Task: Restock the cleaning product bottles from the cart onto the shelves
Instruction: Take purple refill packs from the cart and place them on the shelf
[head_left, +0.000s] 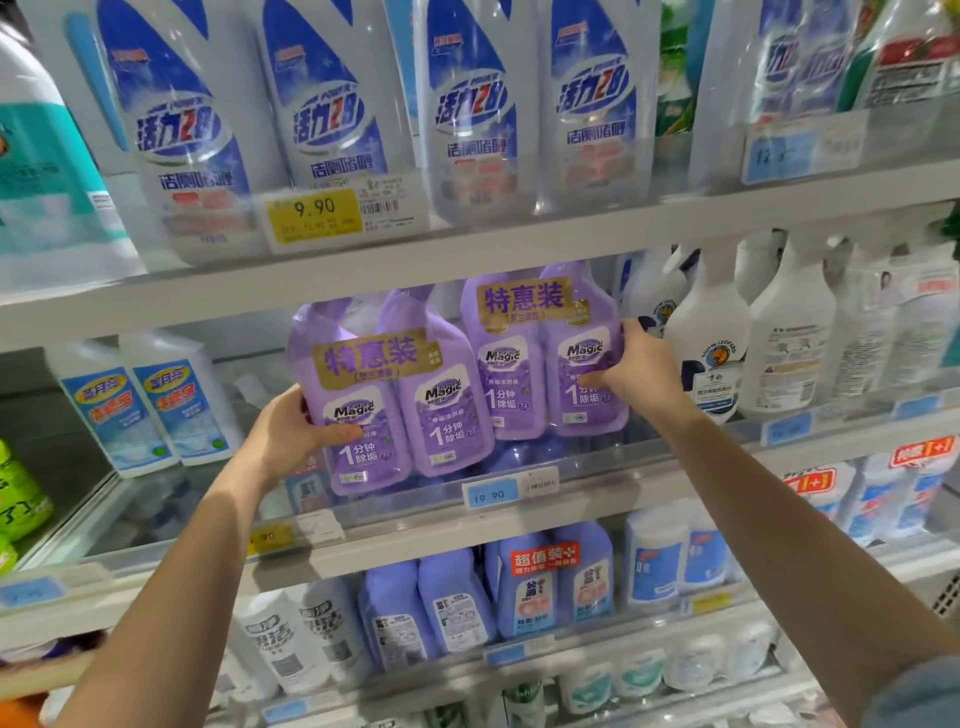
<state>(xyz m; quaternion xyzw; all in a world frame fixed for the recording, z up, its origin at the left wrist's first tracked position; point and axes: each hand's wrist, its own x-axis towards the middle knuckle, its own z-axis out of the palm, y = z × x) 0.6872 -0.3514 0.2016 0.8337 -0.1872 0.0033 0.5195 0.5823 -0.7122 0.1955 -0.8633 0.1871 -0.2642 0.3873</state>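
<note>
Two purple twin-packs of toilet cleaner bottles, each banded with a gold label, are at the middle shelf (519, 519). My left hand (291, 434) grips the left twin-pack (395, 410) by its left side, thumb across the front; it tilts and overhangs the clear shelf lip. My right hand (636, 371) holds the right twin-pack (540, 358) at its right edge, and that pack stands further back on the shelf. The cart is out of view.
Clear blue-labelled bottles (332, 104) fill the shelf above, with a yellow 9.90 tag (317, 215). White spray bottles (779, 338) stand right of the purple packs, white-blue bottles (150, 405) to the left. Purple and white bottles (540, 592) line the lower shelf.
</note>
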